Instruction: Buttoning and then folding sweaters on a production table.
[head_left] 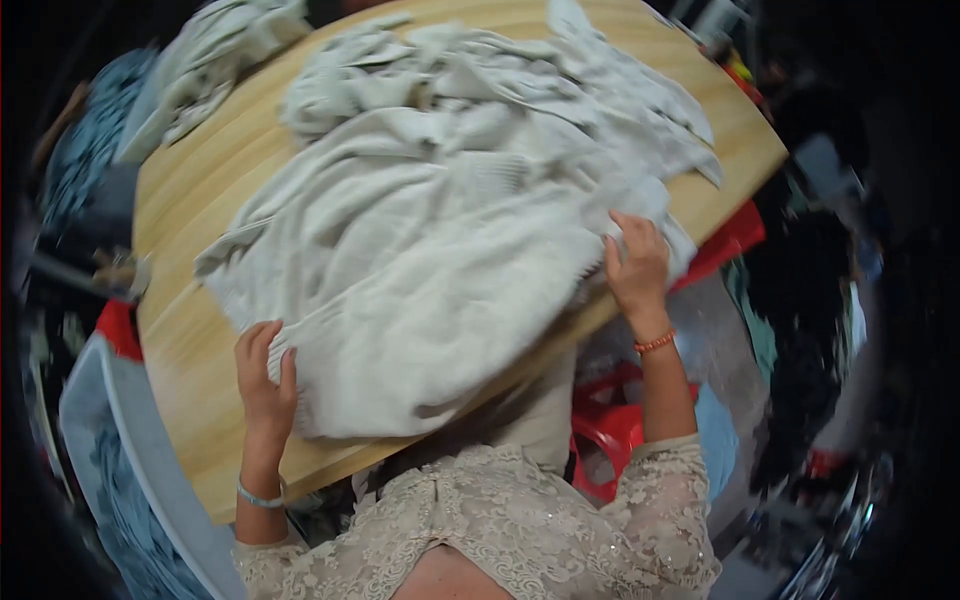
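An off-white knit garment point(430, 320) with ribbed edges lies spread and partly folded over at the near side of the wooden table point(180, 350). My left hand point(265, 380) is at its left ribbed edge, thumb and fingers apart, fingertips by the fabric. On the opposite end, my right hand point(640, 268) rests against the ribbed edge, its thumb spread from its fingers. Neither hand visibly pinches the cloth. Part of the garment's near edge droops past the table rim.
More crumpled off-white knitwear point(480, 80) is heaped behind. Another pale pile point(225, 60) sits at the far left, beside blue-grey cloth point(100, 130). A light bin point(150, 460) holding blue fabric stands at left. Below the table is a red plastic object point(610, 425).
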